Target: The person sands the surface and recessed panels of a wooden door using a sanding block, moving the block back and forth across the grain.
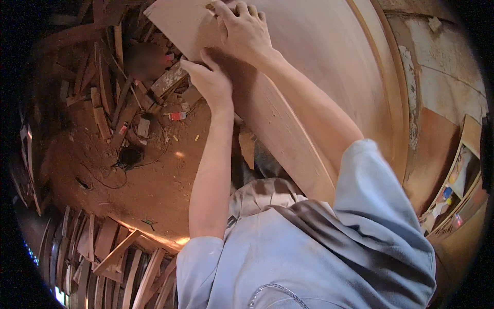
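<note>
A large, smooth pinkish-brown wooden board (288, 129) slants from the upper left down towards my waist, its thick side edge facing left. My left hand (211, 86) is at that edge near the far corner, the thumb against the wood and the other fingers partly hidden. Farther up, my right hand (244, 31) presses on the board's top face with its fingers bent. Something small and brownish shows at those fingertips, too covered to name.
Left of the board lies reddish-brown ground (154, 180) with wood scraps, a red-and-white packet (177, 116), a dark round object (129, 156) and thin cord. Stacked wood strips (103, 262) stand lower left. An open wooden compartment (455, 188) with small coloured items is at right.
</note>
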